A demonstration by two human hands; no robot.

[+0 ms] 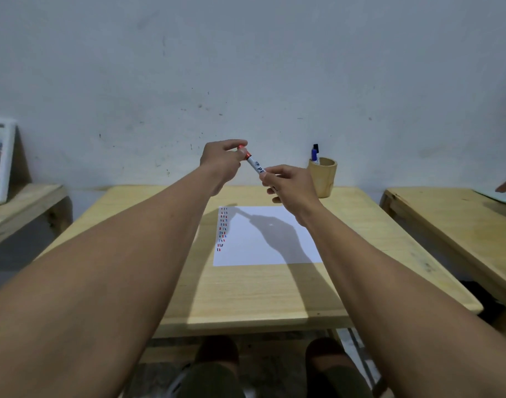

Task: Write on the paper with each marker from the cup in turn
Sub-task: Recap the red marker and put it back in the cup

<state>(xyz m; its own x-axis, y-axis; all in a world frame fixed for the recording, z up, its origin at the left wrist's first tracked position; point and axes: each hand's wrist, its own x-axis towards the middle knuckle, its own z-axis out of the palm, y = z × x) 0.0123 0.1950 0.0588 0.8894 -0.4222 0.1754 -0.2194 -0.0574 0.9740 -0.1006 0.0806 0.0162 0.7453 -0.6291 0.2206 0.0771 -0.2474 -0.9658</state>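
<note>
Between both sets of fingertips, the red marker (254, 163) spans above the paper (267, 237): left hand (221, 160) pinches its cap, right hand (289, 183) pinches the barrel (presumably for uncapping or recapping).

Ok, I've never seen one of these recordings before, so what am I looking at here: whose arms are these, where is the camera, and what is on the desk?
There is no machine here. A person wears one camera on the head, looking down along both bare arms. The left hand pinches the red cap end of a red marker, and the right hand grips its white barrel; both are raised above the wooden desk. On the desk lies a white paper with a column of short red, blue and dark strokes along its left edge. Behind it stands a wooden cup holding two more markers, blue and black.
</note>
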